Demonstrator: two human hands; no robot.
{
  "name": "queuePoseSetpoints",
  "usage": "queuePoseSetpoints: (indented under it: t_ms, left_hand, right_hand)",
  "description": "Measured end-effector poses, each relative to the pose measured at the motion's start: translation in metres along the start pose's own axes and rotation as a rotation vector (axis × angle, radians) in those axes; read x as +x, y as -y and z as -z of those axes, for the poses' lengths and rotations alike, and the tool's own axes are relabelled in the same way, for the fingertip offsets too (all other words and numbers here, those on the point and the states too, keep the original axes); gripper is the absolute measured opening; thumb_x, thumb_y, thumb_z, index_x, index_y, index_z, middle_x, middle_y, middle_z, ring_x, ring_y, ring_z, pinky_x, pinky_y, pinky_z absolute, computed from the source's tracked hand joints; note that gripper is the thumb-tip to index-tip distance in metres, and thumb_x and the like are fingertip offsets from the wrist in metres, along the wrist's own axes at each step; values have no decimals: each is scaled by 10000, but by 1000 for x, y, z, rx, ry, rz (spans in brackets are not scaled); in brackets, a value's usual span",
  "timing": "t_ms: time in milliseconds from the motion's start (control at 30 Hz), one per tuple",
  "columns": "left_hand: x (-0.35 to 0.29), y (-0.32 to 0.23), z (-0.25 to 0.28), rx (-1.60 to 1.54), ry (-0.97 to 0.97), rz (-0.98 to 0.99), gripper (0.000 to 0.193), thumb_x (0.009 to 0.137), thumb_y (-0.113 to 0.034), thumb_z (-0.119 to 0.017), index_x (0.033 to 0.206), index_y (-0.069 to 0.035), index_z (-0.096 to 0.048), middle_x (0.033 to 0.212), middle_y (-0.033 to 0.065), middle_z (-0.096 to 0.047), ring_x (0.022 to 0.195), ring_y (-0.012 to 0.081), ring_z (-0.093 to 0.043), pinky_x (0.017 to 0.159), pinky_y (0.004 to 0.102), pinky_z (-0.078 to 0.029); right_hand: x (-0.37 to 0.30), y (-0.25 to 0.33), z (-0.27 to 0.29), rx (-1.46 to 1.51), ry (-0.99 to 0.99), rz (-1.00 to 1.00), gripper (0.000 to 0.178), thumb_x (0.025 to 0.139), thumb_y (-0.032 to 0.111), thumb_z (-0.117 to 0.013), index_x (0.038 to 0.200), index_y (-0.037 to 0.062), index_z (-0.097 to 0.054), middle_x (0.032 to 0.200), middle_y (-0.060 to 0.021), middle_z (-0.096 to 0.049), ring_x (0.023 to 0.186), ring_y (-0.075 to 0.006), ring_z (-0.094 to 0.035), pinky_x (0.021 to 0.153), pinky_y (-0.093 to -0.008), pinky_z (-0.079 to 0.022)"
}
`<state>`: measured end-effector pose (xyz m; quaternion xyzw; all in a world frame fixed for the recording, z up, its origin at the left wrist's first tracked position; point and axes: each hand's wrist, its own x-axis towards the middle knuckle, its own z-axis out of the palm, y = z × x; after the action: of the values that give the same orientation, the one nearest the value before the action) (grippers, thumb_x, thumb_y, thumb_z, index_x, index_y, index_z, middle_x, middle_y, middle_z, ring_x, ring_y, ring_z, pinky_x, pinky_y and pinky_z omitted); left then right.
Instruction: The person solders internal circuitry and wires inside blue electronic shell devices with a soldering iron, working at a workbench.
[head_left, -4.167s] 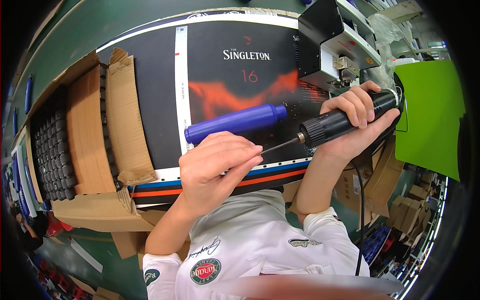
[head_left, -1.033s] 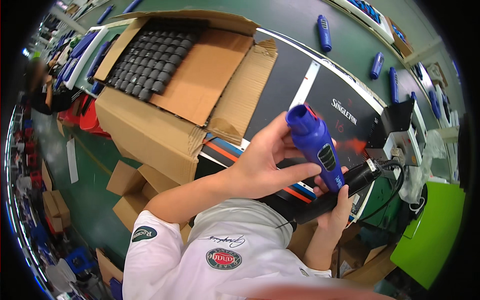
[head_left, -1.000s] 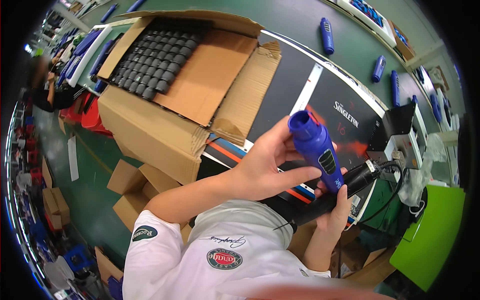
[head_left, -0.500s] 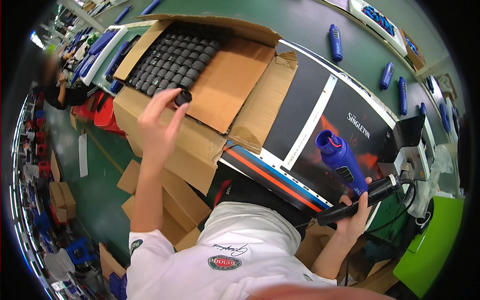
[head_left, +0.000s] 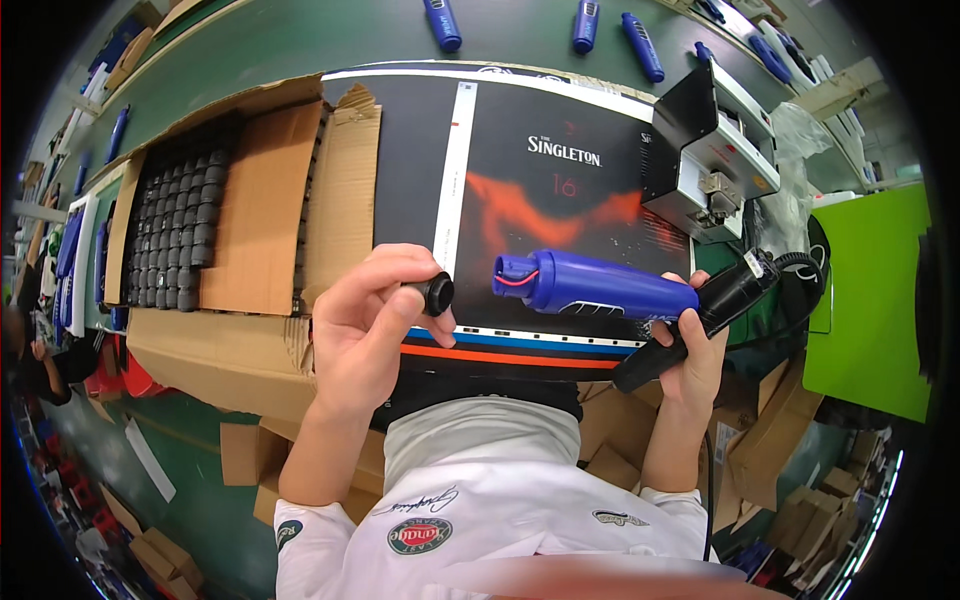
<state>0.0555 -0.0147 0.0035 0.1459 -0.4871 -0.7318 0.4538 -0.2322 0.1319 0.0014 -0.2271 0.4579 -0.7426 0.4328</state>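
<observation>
My left hand (head_left: 362, 330) pinches a small round black cap (head_left: 438, 293), its hollow side facing right. Across a short gap lies the near end of a blue tapered plastic housing (head_left: 610, 284), held roughly level by my right hand (head_left: 697, 350). From that end a red wire (head_left: 520, 281) shows. The same right hand also grips a corded black electric screwdriver (head_left: 735, 297), which slants down to the left beneath the housing; its bit is not visible. Cap and housing do not touch.
An opened cardboard box (head_left: 340, 225) on the left holds rows of black caps (head_left: 180, 225) beside a cardboard sheet. A printed dark mat (head_left: 560, 190) covers the bench. A metal device (head_left: 715, 170) and green board (head_left: 870, 300) stand right; blue housings (head_left: 641, 47) lie behind.
My left hand has carried the black cap from beside the box toward the housing. My right hand has tipped the housing from steep to nearly level. The view has swung right.
</observation>
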Motion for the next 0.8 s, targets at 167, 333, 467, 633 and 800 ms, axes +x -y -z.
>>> queuePoseSetpoints:
  t_ms: [167,333,467,633,800]
  left_hand:
    - [8,0,-23,89,-102,68,371,884,121,-560,1254,93,-545,1154,179,-571,837,187,-652,763,307,-578]
    - [6,4,-21,212,-61,105,381,891,112,-588,1269,91,-546,1077,130,-616,871,161,-655,755,286,-571]
    - [7,5,-28,390,-84,74,409,834,114,-659,1234,48,-603,993,107,-643,813,141,-649,693,262,-562]
    - [15,7,-25,823,3,-212,481,744,121,-720,1201,-11,-650,898,95,-642,716,139,-615,616,251,-539]
    - [18,6,-23,826,25,-183,478,732,115,-733,1185,-18,-660,863,84,-640,684,139,-604,590,253,-528]
  right_hand:
    - [-2,3,9,-15,-11,8,426,845,20,-705,1200,64,-474,1179,-205,-614,781,-118,-567,601,-229,-458]
    - [0,5,12,-32,0,17,432,839,33,-716,1196,66,-475,1177,-207,-618,772,-113,-565,598,-226,-460]
    - [1,5,12,-71,10,35,441,835,50,-731,1194,67,-475,1170,-199,-626,756,-114,-565,599,-226,-464]
    - [3,7,11,-97,38,57,447,830,69,-750,1186,67,-479,1162,-191,-633,736,-116,-562,600,-228,-467]
    - [4,8,10,-150,6,87,457,814,68,-762,1175,60,-481,1162,-192,-633,724,-115,-556,604,-233,-470]
